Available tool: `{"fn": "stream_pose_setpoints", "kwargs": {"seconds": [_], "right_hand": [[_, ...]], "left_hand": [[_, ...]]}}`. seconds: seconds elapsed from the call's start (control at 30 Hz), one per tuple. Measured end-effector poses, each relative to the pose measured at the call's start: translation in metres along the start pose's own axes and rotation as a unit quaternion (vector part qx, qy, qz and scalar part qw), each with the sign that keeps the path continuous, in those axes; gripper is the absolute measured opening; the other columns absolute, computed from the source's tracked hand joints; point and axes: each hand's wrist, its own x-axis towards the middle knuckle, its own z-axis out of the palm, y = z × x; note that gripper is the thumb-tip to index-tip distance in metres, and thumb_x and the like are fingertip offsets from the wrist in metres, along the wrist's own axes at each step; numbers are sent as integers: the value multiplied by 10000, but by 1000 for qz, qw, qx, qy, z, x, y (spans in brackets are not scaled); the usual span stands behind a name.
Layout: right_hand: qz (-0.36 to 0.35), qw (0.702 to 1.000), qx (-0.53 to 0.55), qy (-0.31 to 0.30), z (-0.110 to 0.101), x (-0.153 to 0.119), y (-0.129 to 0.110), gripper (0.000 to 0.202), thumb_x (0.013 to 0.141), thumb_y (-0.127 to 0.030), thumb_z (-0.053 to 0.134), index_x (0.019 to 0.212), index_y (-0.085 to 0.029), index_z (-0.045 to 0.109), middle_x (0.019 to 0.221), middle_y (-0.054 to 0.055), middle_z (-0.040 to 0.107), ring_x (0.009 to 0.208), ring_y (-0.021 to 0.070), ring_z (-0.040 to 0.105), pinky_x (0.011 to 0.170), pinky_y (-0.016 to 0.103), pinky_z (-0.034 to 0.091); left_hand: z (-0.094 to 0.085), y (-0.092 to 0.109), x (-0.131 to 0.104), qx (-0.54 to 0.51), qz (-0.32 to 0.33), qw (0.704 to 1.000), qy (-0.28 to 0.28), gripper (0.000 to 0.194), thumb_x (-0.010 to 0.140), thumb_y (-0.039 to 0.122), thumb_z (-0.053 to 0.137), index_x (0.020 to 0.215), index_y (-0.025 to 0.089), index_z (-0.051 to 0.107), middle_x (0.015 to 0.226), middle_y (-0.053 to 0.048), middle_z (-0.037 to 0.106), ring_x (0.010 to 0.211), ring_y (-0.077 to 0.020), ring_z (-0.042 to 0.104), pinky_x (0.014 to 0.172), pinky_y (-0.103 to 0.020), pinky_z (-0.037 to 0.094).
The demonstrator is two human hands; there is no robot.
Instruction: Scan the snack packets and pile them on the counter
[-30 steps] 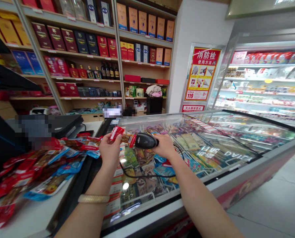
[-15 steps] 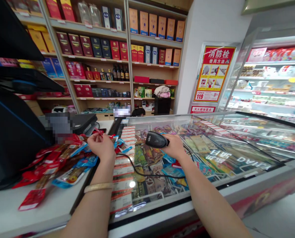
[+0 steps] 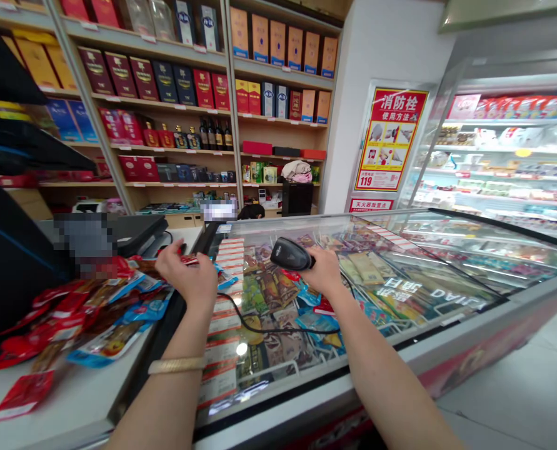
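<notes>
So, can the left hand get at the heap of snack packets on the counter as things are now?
Probably yes. The left hand hangs at the near edge of the snack packets on the white counter, and nothing stands between them. It already pinches a small red packet.

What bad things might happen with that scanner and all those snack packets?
The black handheld scanner in the right hand trails a black cord across the glass freezer lid; it might snag. The left hand reaches over the heap of red and blue snack packets on the white counter; some near the edge could slide off.
</notes>
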Motion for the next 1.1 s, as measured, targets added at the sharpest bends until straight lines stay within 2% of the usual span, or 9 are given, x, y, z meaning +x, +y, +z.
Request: {"fn": "stream_pose_setpoints", "kwargs": {"seconds": [0.1,0.17,0.27,0.33,0.5,0.73,0.83,0.93,1.1], "right_hand": [[85,995,-25,39,-6,3,7,232,755,-394,684,923,-245,745,935,46,755,928,240,686,775,288,418],[146,987,-33,55,-10,5,12,273,783,-439,665,968,-255,747,950,55,757,930,256,690,774,298,433],[212,975,-36,62,-16,7,16,329,799,-470,650,1043,-268,739,954,67,761,940,282,696,786,326,453],[236,969,-40,61,-19,7,17,322,801,-449,649,1052,-268,738,943,76,764,957,290,698,814,342,459],[282,956,-49,61,-24,8,25,316,803,-447,637,1029,-256,748,931,110,763,974,316,697,874,399,457],[320,945,-39,49,-21,8,37,362,834,-496,583,1053,-261,752,934,131,760,980,334,699,871,427,470],[299,952,-41,46,-19,8,34,358,816,-482,610,1073,-273,744,933,118,762,969,329,703,849,409,483],[285,957,-41,43,-16,9,32,326,800,-435,632,1048,-255,745,930,119,762,959,326,705,844,400,485],[280,959,-36,34,-14,9,29,273,802,-427,636,980,-251,745,917,109,764,956,315,707,861,404,479]], "left_hand": [[11,16,-21,-34,58,989,-135,269,793,191,539,1047,169,624,1059,-126,609,1129,-283,559,1024,-464,449],[17,27,-42,-60,105,959,-257,226,808,214,539,1006,193,647,1014,-95,640,1052,-254,606,974,-424,492],[22,41,-78,-86,172,875,-445,247,849,258,549,1051,213,685,1070,-88,675,1047,-227,637,968,-385,508],[23,46,-98,-89,216,816,-529,325,859,282,578,1161,225,682,1192,-104,668,1112,-230,630,1005,-390,497],[24,64,-126,-63,320,731,-599,461,900,252,564,1356,318,592,1471,-98,524,1382,-292,443,1137,-532,360],[23,100,-147,-33,376,631,-678,391,901,296,585,1274,397,643,1598,-46,359,1497,-363,223,1166,-644,217],[20,100,-146,-12,364,634,-683,395,898,384,585,1290,370,630,1569,-82,402,1467,-375,291,1146,-676,219],[19,93,-135,11,349,672,-653,393,867,417,621,1243,305,651,1484,-112,493,1398,-351,404,1144,-622,273],[20,73,-110,74,289,725,-621,216,823,259,639,1034,225,672,1256,-114,619,1176,-296,572,1037,-490,431]]}}
